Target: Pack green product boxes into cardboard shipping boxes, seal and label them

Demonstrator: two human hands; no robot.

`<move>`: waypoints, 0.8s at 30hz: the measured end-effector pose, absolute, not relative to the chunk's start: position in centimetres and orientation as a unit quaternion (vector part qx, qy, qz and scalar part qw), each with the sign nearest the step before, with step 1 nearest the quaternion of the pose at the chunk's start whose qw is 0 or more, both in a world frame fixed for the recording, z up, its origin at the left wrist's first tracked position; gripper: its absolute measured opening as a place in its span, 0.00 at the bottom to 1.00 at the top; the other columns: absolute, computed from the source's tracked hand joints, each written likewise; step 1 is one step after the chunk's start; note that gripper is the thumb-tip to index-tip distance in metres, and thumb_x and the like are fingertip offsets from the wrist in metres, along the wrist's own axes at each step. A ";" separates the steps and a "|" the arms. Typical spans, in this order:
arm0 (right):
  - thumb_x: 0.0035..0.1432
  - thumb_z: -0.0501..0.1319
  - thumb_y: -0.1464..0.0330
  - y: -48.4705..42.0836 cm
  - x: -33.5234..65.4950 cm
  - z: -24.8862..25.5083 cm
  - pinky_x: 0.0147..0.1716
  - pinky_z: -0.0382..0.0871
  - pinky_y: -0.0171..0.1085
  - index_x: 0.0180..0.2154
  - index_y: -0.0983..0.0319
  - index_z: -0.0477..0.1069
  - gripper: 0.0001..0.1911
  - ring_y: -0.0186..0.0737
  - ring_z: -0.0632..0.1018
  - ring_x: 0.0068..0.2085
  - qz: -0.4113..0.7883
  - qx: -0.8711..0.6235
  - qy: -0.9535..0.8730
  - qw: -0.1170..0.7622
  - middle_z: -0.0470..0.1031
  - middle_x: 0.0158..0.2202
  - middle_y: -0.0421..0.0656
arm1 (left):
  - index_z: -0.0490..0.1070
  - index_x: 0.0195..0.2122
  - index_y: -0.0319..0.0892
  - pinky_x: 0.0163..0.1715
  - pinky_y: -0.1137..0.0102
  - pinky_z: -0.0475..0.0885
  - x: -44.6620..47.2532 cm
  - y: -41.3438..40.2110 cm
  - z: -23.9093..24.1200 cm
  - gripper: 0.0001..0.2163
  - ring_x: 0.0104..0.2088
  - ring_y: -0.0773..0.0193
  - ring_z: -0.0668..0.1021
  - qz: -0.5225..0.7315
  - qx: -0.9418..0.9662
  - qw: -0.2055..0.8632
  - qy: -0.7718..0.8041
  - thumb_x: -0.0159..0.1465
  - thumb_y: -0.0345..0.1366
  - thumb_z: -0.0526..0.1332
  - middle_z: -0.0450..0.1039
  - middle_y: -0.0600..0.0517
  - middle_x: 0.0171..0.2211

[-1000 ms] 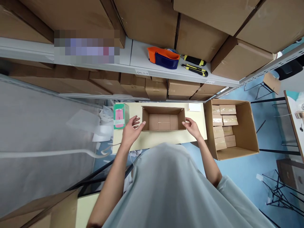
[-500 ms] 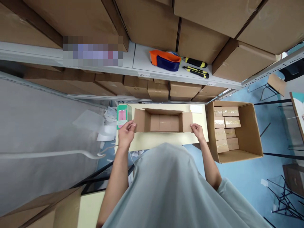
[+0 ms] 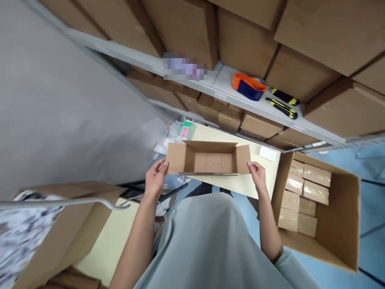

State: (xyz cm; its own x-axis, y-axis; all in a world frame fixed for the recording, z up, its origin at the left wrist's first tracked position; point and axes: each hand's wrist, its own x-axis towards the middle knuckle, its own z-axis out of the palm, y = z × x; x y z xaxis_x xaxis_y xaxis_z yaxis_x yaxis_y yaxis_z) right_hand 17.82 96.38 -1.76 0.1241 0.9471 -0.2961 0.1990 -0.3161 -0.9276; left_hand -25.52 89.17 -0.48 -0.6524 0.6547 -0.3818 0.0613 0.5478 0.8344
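Observation:
Between my hands is a long, open cardboard box [image 3: 214, 162], its end flaps spread outward and its bare inside facing up. The thumb and fingers of my left hand [image 3: 156, 174] pinch the outer edge of the left flap. My right hand [image 3: 257, 173] pinches the right flap's edge the same way. Below and behind the box is a pale yellow tabletop [image 3: 240, 184]. Beyond its left end stands a green and pink packet [image 3: 185, 130], partly hidden. A small white pad [image 3: 267, 153] lies on the table to the right.
A large carton [image 3: 337, 237] with several small taped boxes [image 3: 315, 190] stands at the right. Ahead, a shelf [image 3: 227, 82] bears cartons, an orange and blue tape dispenser [image 3: 249, 86] and box cutters [image 3: 282, 107]. At left are a carton with patterned contents [image 3: 39, 224] and a pale hooked bar [image 3: 90, 202].
My view has turned to the left. The box, held by both hands, has come nearer to me, past the table's front edge. Both hands keep their pinch on the flaps.

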 end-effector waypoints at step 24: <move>0.56 0.69 0.38 81.1 -22.8 2.4 0.34 0.70 0.38 0.32 0.60 0.78 0.31 0.40 0.74 0.32 0.591 -0.343 -0.719 0.130 0.79 0.29 0.42 | 0.76 0.52 0.43 0.57 0.52 0.83 -38.8 40.8 0.5 0.36 0.49 0.48 0.87 0.528 -0.005 0.037 0.848 0.63 0.73 0.62 0.85 0.41 0.49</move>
